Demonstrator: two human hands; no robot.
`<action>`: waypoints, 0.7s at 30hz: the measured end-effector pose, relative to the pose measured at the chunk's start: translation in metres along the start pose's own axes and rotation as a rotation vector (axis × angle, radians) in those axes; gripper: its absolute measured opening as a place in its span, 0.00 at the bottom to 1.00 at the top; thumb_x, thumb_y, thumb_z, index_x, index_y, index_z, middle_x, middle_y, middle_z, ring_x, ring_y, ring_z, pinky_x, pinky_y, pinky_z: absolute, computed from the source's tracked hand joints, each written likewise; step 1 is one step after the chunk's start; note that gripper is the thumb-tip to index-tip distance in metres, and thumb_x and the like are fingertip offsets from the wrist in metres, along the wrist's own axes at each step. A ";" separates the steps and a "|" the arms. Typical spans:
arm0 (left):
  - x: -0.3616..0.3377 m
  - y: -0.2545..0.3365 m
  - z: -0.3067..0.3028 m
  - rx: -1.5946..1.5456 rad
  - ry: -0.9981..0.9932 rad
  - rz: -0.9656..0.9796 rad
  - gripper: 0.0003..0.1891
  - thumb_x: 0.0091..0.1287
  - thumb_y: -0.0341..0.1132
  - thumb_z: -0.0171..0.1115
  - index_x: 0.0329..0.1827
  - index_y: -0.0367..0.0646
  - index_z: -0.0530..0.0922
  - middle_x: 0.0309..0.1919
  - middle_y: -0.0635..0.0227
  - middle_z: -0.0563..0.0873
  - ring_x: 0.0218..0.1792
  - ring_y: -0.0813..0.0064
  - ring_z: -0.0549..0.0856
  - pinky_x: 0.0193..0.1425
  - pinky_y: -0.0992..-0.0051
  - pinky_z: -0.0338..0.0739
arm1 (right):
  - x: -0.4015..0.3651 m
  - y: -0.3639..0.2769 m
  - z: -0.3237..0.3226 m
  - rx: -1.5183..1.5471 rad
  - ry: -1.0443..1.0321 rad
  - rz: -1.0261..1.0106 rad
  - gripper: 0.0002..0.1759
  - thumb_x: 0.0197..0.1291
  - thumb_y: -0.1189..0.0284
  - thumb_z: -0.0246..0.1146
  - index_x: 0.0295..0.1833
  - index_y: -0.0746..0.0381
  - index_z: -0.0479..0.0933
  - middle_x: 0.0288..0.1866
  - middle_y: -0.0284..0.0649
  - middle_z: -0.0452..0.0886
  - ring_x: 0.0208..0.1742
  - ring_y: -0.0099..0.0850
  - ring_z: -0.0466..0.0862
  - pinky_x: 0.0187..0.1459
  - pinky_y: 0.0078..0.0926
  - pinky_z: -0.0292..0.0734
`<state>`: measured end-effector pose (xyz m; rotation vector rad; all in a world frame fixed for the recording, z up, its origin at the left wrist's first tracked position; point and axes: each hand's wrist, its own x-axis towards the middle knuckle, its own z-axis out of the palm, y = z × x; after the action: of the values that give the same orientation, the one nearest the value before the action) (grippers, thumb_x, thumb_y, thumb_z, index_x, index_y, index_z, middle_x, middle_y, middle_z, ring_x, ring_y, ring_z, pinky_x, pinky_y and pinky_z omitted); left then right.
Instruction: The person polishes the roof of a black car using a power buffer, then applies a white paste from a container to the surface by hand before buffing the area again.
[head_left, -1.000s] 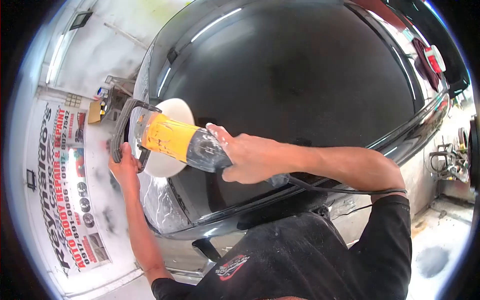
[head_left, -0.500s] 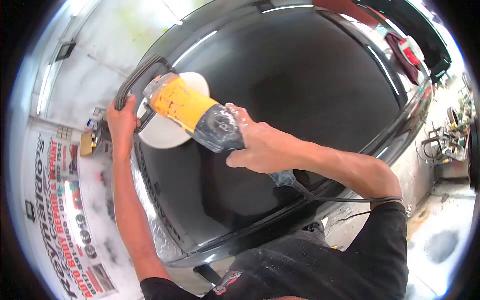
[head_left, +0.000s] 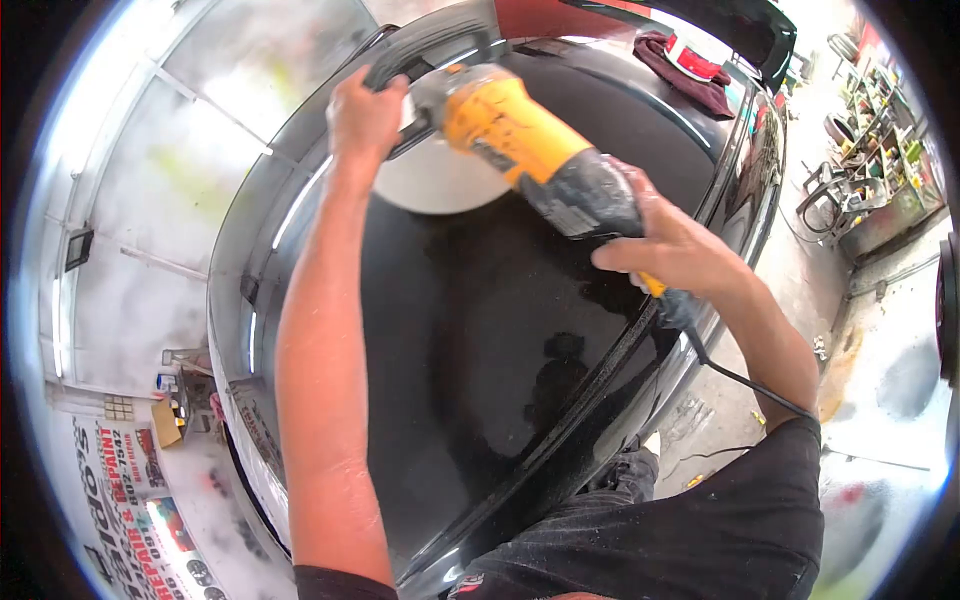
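Note:
A yellow and black polisher (head_left: 530, 130) lies slantwise across the upper middle of the view. My left hand (head_left: 365, 120) is closed around its dark loop handle (head_left: 425, 45) at the head end. Farther back, my right hand (head_left: 680, 230) wraps the black rear body, thumb on the near side. Beneath the head, a round whitish pad (head_left: 440, 185) rests against a glossy black car panel (head_left: 480, 310); the tool hides part of the pad. A dark power cord (head_left: 750, 385) runs from the tool's rear along my right forearm.
A red and white tub (head_left: 695, 58) sits by a maroon cloth (head_left: 655, 65) on the car's far right. Cluttered shelving (head_left: 880, 170) stands right, beyond the floor. At lower left are a printed banner (head_left: 125, 490) and a cardboard box (head_left: 167, 423).
The polisher and both hands have moved up and right in the view, across the black panel. My view has also shifted. Both hands have kept their hold.

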<state>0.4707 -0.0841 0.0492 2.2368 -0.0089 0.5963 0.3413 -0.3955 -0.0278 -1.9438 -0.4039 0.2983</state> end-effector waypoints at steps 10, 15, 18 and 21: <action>-0.098 0.005 -0.046 -0.169 0.044 -0.073 0.11 0.70 0.35 0.65 0.45 0.34 0.84 0.19 0.67 0.81 0.16 0.75 0.79 0.23 0.71 0.72 | -0.062 -0.020 0.024 -0.041 -0.085 -0.014 0.60 0.54 0.74 0.74 0.86 0.66 0.43 0.73 0.50 0.71 0.76 0.35 0.69 0.78 0.31 0.58; -0.233 -0.034 -0.146 -0.181 0.227 -0.226 0.09 0.74 0.34 0.64 0.47 0.35 0.83 0.22 0.73 0.77 0.17 0.82 0.75 0.20 0.74 0.67 | -0.104 -0.052 0.084 -0.238 -0.323 -0.192 0.59 0.61 0.67 0.70 0.83 0.70 0.35 0.50 0.70 0.83 0.51 0.61 0.88 0.64 0.46 0.80; -0.334 -0.024 -0.197 -0.136 0.472 -0.356 0.09 0.75 0.34 0.65 0.47 0.36 0.80 0.23 0.75 0.77 0.18 0.84 0.72 0.20 0.78 0.65 | -0.127 -0.071 0.122 -0.294 -0.553 -0.169 0.61 0.62 0.67 0.69 0.84 0.72 0.31 0.44 0.71 0.84 0.43 0.61 0.89 0.55 0.47 0.84; -0.433 -0.030 -0.239 -0.175 0.707 -0.453 0.10 0.74 0.37 0.68 0.43 0.40 0.78 0.21 0.77 0.73 0.17 0.85 0.68 0.19 0.78 0.63 | -0.150 -0.090 0.166 -0.327 -0.762 -0.250 0.61 0.61 0.68 0.66 0.84 0.73 0.29 0.39 0.70 0.84 0.40 0.62 0.88 0.51 0.48 0.84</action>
<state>-0.0070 0.0271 -0.0192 1.6753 0.7485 1.0414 0.1275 -0.2858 -0.0069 -2.0060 -1.2443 0.8532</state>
